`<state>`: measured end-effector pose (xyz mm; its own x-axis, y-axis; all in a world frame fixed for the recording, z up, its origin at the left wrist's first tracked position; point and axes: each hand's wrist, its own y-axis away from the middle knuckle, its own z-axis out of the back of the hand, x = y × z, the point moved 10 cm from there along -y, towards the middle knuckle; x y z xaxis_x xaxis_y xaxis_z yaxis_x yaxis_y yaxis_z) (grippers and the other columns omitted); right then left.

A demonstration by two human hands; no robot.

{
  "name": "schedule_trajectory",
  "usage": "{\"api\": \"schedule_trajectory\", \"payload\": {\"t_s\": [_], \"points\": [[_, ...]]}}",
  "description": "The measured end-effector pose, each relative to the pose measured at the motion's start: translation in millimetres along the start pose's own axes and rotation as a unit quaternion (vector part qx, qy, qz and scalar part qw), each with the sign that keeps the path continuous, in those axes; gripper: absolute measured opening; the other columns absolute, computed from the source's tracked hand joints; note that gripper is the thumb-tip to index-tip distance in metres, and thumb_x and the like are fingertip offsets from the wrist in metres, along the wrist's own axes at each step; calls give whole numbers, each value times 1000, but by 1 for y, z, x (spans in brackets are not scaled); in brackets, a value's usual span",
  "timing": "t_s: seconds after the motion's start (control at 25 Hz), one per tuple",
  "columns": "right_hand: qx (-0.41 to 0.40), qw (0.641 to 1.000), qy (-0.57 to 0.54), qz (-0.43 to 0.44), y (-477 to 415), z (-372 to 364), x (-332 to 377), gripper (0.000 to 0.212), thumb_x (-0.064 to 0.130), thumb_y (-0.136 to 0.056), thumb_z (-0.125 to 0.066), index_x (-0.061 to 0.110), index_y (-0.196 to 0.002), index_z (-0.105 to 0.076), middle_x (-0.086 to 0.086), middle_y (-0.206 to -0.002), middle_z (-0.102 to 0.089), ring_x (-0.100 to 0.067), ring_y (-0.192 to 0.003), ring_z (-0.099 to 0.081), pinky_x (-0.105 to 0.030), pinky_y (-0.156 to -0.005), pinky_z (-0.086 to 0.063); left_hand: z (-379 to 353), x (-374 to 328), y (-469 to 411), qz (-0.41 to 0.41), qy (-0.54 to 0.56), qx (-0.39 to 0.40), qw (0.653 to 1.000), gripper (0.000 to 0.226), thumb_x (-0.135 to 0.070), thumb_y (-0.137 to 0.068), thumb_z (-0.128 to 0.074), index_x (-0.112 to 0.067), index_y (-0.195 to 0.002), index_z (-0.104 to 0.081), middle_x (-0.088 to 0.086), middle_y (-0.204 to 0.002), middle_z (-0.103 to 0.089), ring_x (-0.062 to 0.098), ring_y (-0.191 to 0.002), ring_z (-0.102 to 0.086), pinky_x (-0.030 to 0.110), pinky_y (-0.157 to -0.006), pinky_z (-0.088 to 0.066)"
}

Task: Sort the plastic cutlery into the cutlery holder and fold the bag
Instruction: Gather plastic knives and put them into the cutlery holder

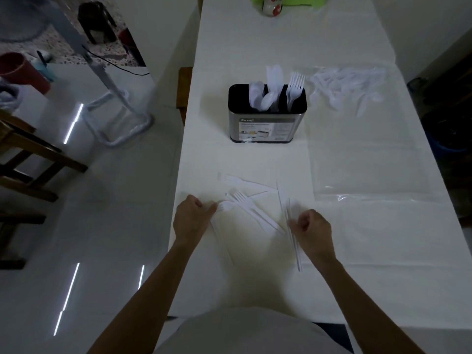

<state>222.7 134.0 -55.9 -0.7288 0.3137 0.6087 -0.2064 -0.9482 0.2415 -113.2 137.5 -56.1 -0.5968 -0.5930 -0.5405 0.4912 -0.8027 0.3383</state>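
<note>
While Both Hands Hold Plastic Cutlery

While the person looks down at the desk (pixel 370 277), the two hands are apart, one on each side of a small pile. The left hand (pixel 191 218) has its fingers curled and pinches a white fork (pixel 224 206) near its head. The right hand (pixel 315 232) is curled round a few thin white pieces (pixel 295 247). They are too blurry to tell what kind they are. Between the hands, some loose forks (pixel 246 204) lie flat on the desk and cross over each other. A lone fork (pixel 231 178) lies a bit farther back.

Behind the pile stands the cutlery holder (pixel 267 123). It is upright and shiny, with a black top and three slots. Spoons (pixel 258 94) stand in the left slot, knives (pixel 274 77) in the middle one and standing forks (pixel 295 85) in the right one. Just to the right of the holder lies the clear bag (pixel 362 149). It is flat and not folded, and more white cutlery (pixel 344 90) sits in its far end. A mug (pixel 272 7) stands at the far end of the desk.
</note>
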Motion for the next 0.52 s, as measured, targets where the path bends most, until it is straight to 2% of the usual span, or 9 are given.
{"api": "schedule_trajectory", "payload": {"t_s": [0.12, 0.24, 0.4, 0.52], "points": [[-6, 999, 20, -28, 0, -3, -1, 21, 24, -82, -65, 8, -78, -54, -9, -76, -57, -24, -70, -54, -29, -62, -39, -4, -6, 1, -4, 13, 10, 1000, 35, -40, -77, -71, -9, -83, -58, 3, -77, -59, 20, -72, -56, 29, -63, -42], [11, 995, 93, -27, 1, -7, 4, 24, 28, -89, -57, 4, -89, -56, -12, -85, -61, -27, -78, -59, -34, -66, -49, -13, -1, -2, -2, 61, 27, 998, 33, -39, -75, -74, -13, -74, -55, 11, -69, -67, 28, -63, -65, 38, -62, -56], [29, 993, 91, -69, 4, -8, -4, 23, 27, -90, -55, 5, -88, -61, -7, -81, -60, -24, -74, -57, -29, -61, -42, -15, 3, -5, 19, 73, 42, 996, 24, -24, -76, -76, -8, -80, -60, 17, -72, -70, 28, -58, -68, 38, -65, -60], [50, 992, 79, -86, 3, -10, -10, 22, 26, -88, -56, 6, -83, -64, -7, -77, -62, -26, -75, -60, -27, -59, -41, -18, 8, -6, 30, 72, 56, 995, 22, -23, -75, -77, -8, -84, -63, 15, -74, -71, 27, -60, -68, 37, -66, -59]]}}
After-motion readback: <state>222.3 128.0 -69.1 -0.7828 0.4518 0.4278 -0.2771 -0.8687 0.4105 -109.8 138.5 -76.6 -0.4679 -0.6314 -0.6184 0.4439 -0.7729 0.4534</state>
